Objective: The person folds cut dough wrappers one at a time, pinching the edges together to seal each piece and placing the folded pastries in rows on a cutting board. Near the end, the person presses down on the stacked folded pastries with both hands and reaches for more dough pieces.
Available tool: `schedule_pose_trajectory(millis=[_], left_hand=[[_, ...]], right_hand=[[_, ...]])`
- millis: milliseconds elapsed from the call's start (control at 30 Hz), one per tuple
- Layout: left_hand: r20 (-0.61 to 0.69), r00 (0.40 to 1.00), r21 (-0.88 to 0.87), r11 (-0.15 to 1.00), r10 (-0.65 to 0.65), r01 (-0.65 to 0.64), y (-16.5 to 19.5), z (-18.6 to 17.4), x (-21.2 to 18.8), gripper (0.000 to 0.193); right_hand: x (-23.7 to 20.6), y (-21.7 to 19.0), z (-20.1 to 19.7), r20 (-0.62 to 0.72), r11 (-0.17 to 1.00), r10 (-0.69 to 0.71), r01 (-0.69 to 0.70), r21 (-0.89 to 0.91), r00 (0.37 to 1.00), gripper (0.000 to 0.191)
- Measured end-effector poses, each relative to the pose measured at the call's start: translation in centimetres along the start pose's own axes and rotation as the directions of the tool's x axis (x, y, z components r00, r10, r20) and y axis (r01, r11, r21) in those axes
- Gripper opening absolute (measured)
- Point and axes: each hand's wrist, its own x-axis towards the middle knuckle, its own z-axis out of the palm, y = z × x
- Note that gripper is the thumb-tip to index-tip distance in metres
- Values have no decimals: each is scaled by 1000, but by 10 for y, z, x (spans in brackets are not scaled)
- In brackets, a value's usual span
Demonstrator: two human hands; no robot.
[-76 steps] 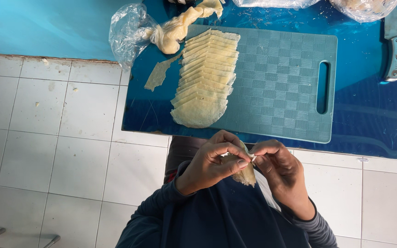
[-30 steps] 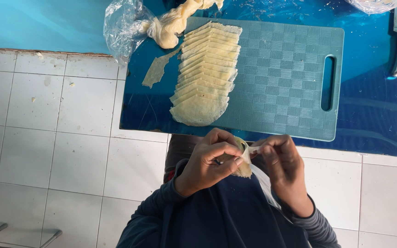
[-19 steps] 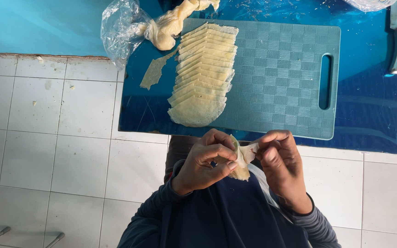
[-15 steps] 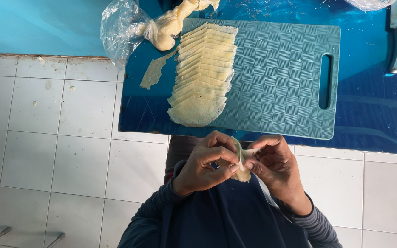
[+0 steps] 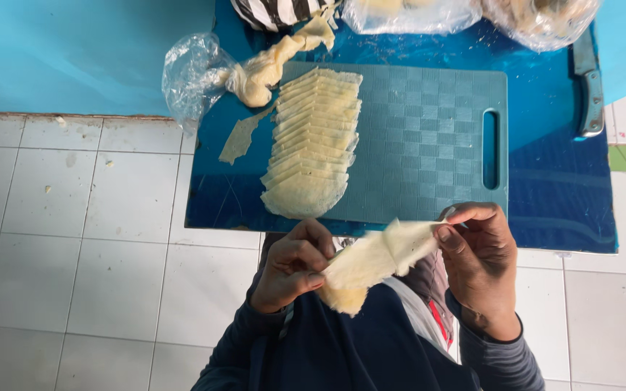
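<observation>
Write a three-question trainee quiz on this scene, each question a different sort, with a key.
1. True or false: the stack of dough slices lies on the cutting board.
2. Which holds the lower end of the dough strip? A) left hand B) right hand
3. Fill in: the knife lies to the ____ of the cutting board in the picture.

Key: 1. True. 2. A; the right hand pinches the upper end, and the strip is stretched between the two. 3. Right, on the blue surface.
</observation>
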Motion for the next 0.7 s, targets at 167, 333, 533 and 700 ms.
schedule_pose_trajectory(millis=[167, 333, 533, 700], left_hand=[[-62, 994, -84, 992, 90, -95, 1, -10, -5, 15], [-185, 974, -172, 971, 133, -165, -3, -26, -15, 23], [-287, 949, -89, 982, 132, -164, -11, -51, -38, 25], [-309, 932, -30, 977, 190, -209, -15, -61, -44, 20]], right_hand=[[21, -14, -12, -11, 924, -114, 102, -369, 993, 23], [55, -39, -5, 148, 755, -112, 181, -630, 983, 18], [102, -45, 46, 419, 372, -59, 409, -833, 906, 13], [147, -29, 70, 499, 334, -103, 503, -797, 860, 7]])
